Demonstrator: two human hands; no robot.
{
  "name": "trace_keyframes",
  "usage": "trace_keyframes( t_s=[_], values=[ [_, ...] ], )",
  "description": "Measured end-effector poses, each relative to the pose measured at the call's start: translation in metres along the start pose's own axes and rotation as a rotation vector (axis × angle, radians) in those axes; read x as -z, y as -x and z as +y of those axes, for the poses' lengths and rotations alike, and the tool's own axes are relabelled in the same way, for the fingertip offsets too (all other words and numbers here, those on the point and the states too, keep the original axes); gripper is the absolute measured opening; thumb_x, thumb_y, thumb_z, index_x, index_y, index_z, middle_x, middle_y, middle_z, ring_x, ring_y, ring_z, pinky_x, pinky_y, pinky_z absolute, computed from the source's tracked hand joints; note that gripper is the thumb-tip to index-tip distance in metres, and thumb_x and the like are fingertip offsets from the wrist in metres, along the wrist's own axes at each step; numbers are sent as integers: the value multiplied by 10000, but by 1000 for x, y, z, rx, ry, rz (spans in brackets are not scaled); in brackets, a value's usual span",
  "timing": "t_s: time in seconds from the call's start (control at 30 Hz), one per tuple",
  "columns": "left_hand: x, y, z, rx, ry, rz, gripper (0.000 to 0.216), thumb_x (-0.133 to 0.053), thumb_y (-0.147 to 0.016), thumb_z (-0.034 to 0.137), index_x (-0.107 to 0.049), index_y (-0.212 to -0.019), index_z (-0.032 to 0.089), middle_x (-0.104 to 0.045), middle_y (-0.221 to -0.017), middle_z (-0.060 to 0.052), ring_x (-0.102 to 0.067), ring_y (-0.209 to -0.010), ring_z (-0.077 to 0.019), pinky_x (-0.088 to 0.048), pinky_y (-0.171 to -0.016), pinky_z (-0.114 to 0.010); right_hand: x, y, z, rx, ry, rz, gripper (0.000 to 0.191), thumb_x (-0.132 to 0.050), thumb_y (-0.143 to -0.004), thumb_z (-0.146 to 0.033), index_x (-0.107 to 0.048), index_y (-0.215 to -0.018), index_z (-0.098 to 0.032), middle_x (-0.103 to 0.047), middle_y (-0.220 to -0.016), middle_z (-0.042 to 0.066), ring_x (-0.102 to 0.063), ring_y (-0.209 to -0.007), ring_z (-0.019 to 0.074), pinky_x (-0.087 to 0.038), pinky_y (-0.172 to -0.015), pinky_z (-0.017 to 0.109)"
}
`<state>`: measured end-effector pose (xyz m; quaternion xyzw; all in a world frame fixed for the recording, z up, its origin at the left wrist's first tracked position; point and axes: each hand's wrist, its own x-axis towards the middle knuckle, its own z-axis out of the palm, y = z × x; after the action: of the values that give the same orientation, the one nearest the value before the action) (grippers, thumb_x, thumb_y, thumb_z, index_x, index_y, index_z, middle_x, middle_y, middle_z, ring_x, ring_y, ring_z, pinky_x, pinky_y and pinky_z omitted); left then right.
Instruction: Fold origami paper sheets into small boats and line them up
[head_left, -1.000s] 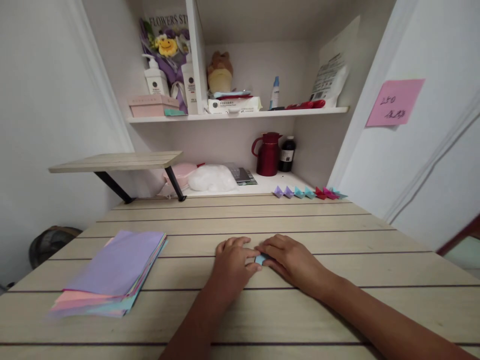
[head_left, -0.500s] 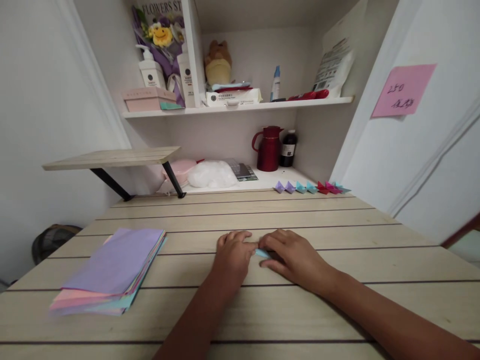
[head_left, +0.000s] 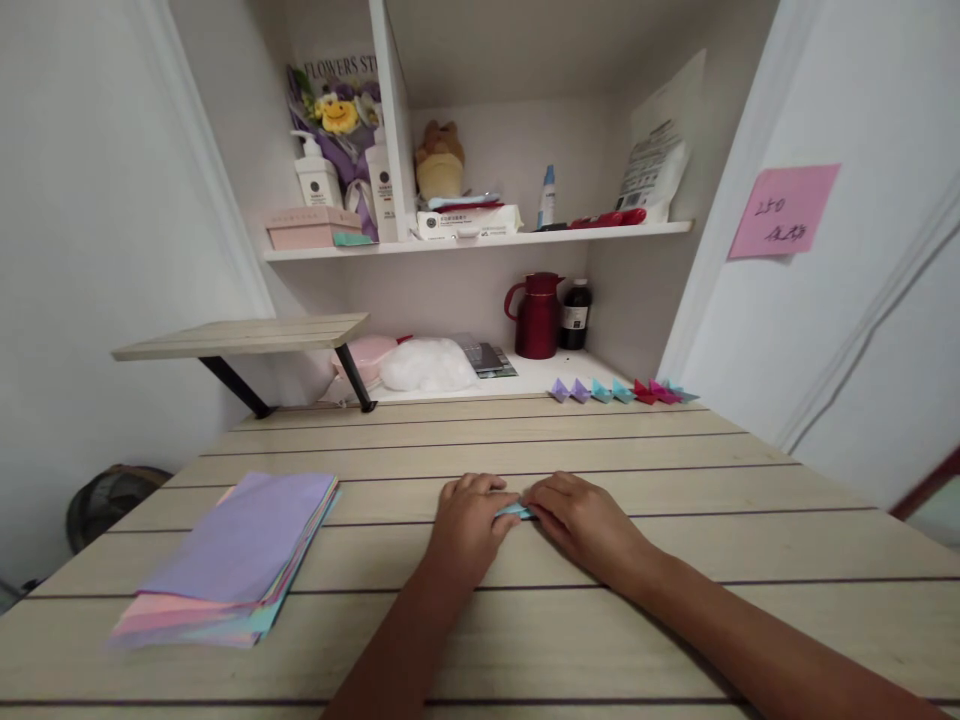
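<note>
A small folded piece of light blue paper (head_left: 516, 511) lies on the wooden table (head_left: 525, 620) between my two hands. My left hand (head_left: 469, 520) rests knuckles up on the table, its fingers curled and pressed onto the paper's left end. My right hand (head_left: 581, 515) lies beside it, fingertips pinching the paper's right end. Most of the paper is hidden under the fingers. A stack of coloured paper sheets (head_left: 236, 560), lilac on top, lies at the near left of the table.
A row of small folded paper shapes (head_left: 619, 391) in purple, blue and red sits at the table's far right edge. A raised wooden shelf (head_left: 247, 335) stands at the back left. Behind are a red jug (head_left: 538, 313), a dark bottle (head_left: 576, 312) and cluttered shelves. A pink note (head_left: 781, 212) hangs on the right wall.
My hands have stayed on the blue paper, fingers shifting slightly closer together over it. The camera tilted up and then back down.
</note>
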<state>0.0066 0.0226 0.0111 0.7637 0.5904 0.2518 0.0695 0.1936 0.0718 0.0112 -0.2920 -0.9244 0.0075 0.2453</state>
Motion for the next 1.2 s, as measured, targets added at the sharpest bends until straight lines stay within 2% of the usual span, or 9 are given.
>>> trace_keyframes(
  t_s=[0.23,0.37,0.47,0.57,0.63,0.7,0.83,0.97,1.2],
  values=[
    [-2,-5,2,-22,-32,13,270,-534,-897,206,-697,-1083,315,-671,-1126,-30,-545,-1070,-233,-370,-915,-394,1,-3,-1,-75,-91,23,219,-464,-933,-186,-681,-912,-204,-714,-884,58,-625,-856,200,-465,-786,310],
    [-3,-6,2,-13,2,24,273,-531,-891,195,-708,-1059,317,-677,-1102,-32,-550,-1051,-234,-368,-905,-395,3,-3,-3,-53,-48,-1,183,-594,-880,-347,-681,-969,-213,-716,-941,68,-619,-892,235,-446,-812,342],
    [-3,-8,1,-1,83,47,262,-544,-870,192,-729,-1007,318,-687,-1075,-35,-553,-1032,-240,-356,-910,-400,2,-5,-3,-104,15,-5,123,-588,-869,-244,-696,-912,-205,-717,-897,80,-621,-872,244,-423,-794,345],
    [-3,-9,-2,57,328,111,155,-635,-800,244,-759,-884,284,-708,-1003,-43,-563,-1003,-255,-352,-918,-391,2,-8,-5,-209,-17,39,206,-507,-871,-136,-699,-837,-204,-716,-825,65,-626,-805,217,-406,-738,318],
    [-3,-10,-1,120,561,160,84,-698,-729,271,-759,-776,236,-719,-902,-50,-584,-936,-254,-385,-881,-359,2,-10,-8,-319,-214,86,169,-529,-854,-180,-685,-791,-198,-704,-754,39,-615,-721,193,-395,-662,290],
    [-6,-10,2,156,694,185,107,-684,-721,291,-739,-711,200,-713,-790,-48,-607,-820,-230,-432,-783,-317,2,-12,-12,-469,-572,117,155,-578,-807,-249,-643,-684,-180,-653,-623,10,-574,-610,165,-369,-580,269],
    [-13,-10,15,260,995,203,270,-669,-719,409,-712,-717,142,-682,-638,-52,-595,-601,-182,-454,-595,-268,4,-14,-19,-634,-1264,40,258,-733,-643,-369,-598,-607,-152,-636,-553,12,-541,-525,131,-363,-538,253],
    [-12,-6,28,327,1296,261,318,-782,-629,415,-719,-748,127,-703,-700,-70,-618,-654,-170,-476,-657,-252,10,-16,-24,-774,-1494,-29,341,-841,-538,-382,-646,-612,-111,-662,-587,49,-528,-484,98,-343,-489,223],
    [-10,-3,28,449,1513,369,377,-849,-558,429,-693,-710,121,-692,-646,-72,-651,-658,-183,-511,-665,-272,-1,-20,-36,-726,-1697,148,286,-841,-624,-350,-711,-701,-108,-647,-627,24,-508,-535,57,-377,-524,172]
  ],
)
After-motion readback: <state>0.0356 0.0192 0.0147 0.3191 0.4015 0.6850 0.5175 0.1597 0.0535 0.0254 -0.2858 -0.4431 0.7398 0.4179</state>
